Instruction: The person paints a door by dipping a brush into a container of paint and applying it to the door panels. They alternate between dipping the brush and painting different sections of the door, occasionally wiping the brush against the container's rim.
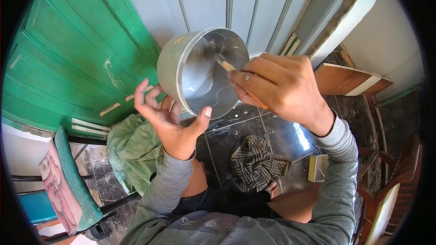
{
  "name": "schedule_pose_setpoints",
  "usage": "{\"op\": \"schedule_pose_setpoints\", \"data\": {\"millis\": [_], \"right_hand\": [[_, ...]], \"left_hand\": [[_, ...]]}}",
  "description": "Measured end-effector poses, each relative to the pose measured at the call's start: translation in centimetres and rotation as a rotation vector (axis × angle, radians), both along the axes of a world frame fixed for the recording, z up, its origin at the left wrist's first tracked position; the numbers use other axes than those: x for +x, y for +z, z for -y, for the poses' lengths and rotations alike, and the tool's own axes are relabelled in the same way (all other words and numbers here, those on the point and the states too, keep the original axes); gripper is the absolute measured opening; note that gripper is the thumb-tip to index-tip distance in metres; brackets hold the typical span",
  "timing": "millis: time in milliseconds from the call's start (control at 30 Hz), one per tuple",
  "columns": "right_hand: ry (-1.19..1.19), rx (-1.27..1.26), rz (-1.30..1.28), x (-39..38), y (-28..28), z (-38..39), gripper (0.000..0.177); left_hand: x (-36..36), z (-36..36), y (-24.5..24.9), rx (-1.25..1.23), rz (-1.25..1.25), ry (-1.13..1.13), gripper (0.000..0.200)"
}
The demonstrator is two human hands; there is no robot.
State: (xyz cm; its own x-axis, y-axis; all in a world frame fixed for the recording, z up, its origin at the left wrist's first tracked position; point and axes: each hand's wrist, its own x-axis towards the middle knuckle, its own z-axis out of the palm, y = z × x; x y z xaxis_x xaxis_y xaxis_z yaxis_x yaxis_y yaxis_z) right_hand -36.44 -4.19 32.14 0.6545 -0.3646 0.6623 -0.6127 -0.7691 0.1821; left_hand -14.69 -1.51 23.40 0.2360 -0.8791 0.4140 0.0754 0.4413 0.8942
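Note:
My left hand (175, 127) supports a round paint can (169, 66) from below, its fingers curved about the near side and the thumb by the rim. The can tips toward me, so its inside shows. Pale grey paint (196, 88) lies pooled against the inner wall. Between the fingers and thumb of my right hand (284, 84) is a paintbrush (226, 66) with a light wooden handle. Its bristles reach into the can near the upper inner wall, where dark smears show. The bristle tips are hard to make out.
A grey panelled door (206, 0) stands ahead, beside a green door (77, 45). Green cloth (136, 145) and a patterned cloth (256, 163) lie on the dark tiles. Chairs stand left (75, 181) and right (395, 186). A wooden board (340, 81) leans at the right.

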Motion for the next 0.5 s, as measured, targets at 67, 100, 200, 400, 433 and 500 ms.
{"op": "schedule_pose_setpoints", "data": {"millis": [67, 100, 200, 400, 433, 500], "right_hand": [[0.047, 0.019, 0.061, -0.2, 0.0, 0.3, 0.019], [0.033, -0.022, 0.064, -0.3, -0.1, 0.4, 0.019], [-0.024, -0.097, -0.001, -0.2, -0.4, 0.3, 0.018], [-0.099, 0.087, -0.138, 0.3, -0.4, -1.1, 0.015], [-0.067, 0.15, -0.091, 0.0, -0.1, -1.2, 0.014], [-0.061, 0.256, -0.029, -0.4, 0.7, -1.8, 0.012]], "left_hand": [[0.0, 0.0, 0.1, 0.001, -0.02, -0.007, 0.11], [0.0, 0.0, 0.1, 0.006, -0.033, -0.009, 0.111], [0.2, 0.0, 0.2, 0.05, 0.013, 0.015, 0.112], [0.1, 0.1, -0.8, -0.033, 0.161, 0.022, 0.111], [0.1, 0.1, -0.8, -0.042, 0.176, 0.034, 0.111], [0.0, 0.2, -0.7, -0.051, 0.188, 0.055, 0.112]]}}
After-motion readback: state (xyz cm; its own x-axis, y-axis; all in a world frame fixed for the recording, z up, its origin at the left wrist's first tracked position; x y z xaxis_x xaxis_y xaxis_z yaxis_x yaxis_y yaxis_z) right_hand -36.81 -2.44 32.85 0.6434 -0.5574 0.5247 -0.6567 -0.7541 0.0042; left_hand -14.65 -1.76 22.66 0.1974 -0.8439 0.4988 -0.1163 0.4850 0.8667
